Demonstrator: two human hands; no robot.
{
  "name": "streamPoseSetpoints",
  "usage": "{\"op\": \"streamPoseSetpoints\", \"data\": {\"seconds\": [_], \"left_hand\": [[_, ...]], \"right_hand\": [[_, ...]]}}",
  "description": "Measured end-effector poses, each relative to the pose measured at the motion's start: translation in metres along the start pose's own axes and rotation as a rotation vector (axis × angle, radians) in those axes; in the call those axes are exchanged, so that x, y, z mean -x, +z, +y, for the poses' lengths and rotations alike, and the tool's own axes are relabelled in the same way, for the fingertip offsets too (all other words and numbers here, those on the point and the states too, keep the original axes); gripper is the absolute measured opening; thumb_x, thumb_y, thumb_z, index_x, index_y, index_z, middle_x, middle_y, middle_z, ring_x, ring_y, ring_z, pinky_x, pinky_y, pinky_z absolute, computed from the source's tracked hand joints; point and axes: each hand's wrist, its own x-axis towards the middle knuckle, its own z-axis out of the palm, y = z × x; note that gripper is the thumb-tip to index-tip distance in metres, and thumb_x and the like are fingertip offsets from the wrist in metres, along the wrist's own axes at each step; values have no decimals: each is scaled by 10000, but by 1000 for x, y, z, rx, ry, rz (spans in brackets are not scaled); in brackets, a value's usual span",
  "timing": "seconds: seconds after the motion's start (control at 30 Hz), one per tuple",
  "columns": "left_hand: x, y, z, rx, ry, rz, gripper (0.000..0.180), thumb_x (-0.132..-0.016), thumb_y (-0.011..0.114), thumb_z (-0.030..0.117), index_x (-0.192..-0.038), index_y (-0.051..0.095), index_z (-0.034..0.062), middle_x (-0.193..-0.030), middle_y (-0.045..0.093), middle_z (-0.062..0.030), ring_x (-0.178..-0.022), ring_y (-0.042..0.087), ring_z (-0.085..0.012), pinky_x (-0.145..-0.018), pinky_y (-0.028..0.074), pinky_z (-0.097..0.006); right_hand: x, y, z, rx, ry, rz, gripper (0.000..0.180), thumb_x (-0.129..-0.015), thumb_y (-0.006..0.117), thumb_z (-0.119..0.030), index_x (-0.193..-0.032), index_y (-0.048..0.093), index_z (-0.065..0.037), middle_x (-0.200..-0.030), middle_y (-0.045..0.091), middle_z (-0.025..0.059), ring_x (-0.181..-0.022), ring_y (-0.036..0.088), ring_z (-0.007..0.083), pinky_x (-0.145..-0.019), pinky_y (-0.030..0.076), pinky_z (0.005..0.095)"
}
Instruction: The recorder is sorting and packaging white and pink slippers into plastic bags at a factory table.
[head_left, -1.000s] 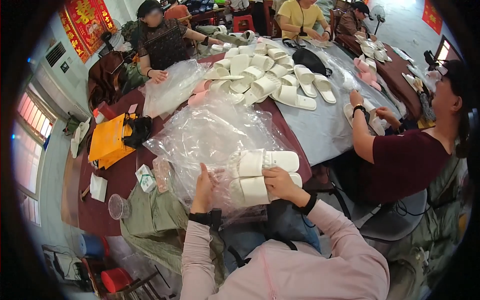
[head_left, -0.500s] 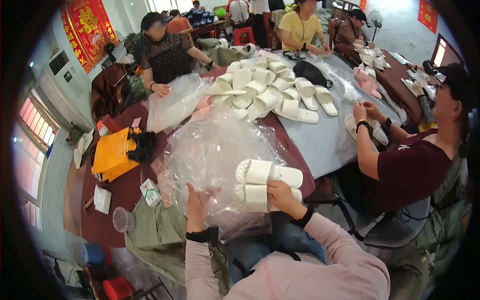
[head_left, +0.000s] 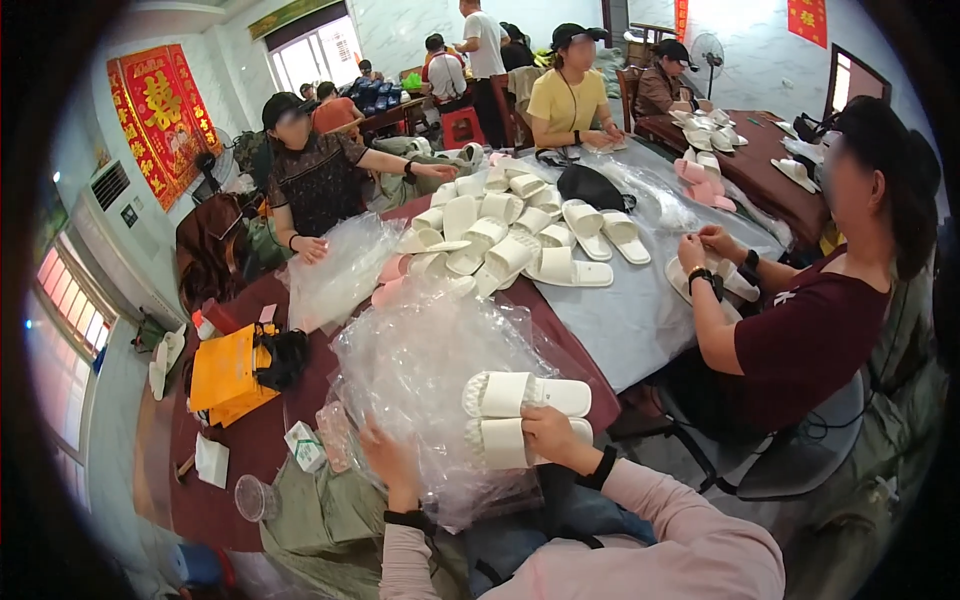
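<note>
My right hand [head_left: 548, 432] grips a pair of white slippers [head_left: 520, 415], stacked side by side, just above the near table edge. My left hand [head_left: 392, 467] rests on a heap of clear plastic bags [head_left: 425, 365] right beside the slippers, its fingers pressed into the film. Both forearms come up from below in pink sleeves, each with a dark band at the wrist.
A pile of white slippers [head_left: 500, 240] covers the grey cloth at the table's middle. A yellow bag [head_left: 225, 372], a small carton [head_left: 305, 445] and a clear cup [head_left: 252, 496] lie to the left. A person in a dark red shirt [head_left: 800, 340] sits close on the right; others sit across.
The view has tilted up, showing more of the room. My hands remain on the slippers and bags, with the left hand shifted slightly lower on the plastic.
</note>
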Motion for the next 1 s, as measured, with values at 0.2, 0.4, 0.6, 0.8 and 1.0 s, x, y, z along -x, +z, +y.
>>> {"op": "streamPoseSetpoints", "data": {"seconds": [0.2,0.4,0.6,0.8,1.0], "left_hand": [[-7,-16,-4,93,870,-474,726,-735,539,-8,-1418,345,144,-1415,320,-272,-1361,265,-380,-1109,173,-536],[-7,-35,7,-170,814,-604,689,-752,565,141,-1403,387,275,-1407,313,-314,-1345,268,-428,-1072,90,-646],[-1,-39,7,-411,578,-321,546,-791,552,205,-1330,485,260,-1369,395,-282,-1295,355,-413,-1086,118,-614],[4,-16,0,-299,647,-384,490,-829,518,146,-1313,499,221,-1316,501,-145,-1192,465,-329,-1021,292,-550],[3,-8,4,-330,734,-369,506,-794,554,82,-1284,530,206,-1200,549,-119,-1084,507,-302,-938,366,-483]], "right_hand": [[2,2,3,-16,-26,23,52,-651,605,-72,-695,582,-57,-810,556,72,-734,569,281,-665,459,397],[1,1,2,-37,-12,8,64,-634,601,-34,-695,582,-45,-840,591,81,-749,585,298,-669,474,404],[3,3,4,-51,-16,53,40,-637,603,-37,-664,575,-43,-824,585,86,-718,577,305,-649,465,407],[4,2,6,-105,70,113,125,-660,628,-42,-781,651,-30,-874,627,94,-764,594,324,-686,485,415],[-9,-37,-4,-622,398,420,221,-821,608,30,-1032,673,17,-1103,656,121,-976,618,178,-829,477,266]]}}
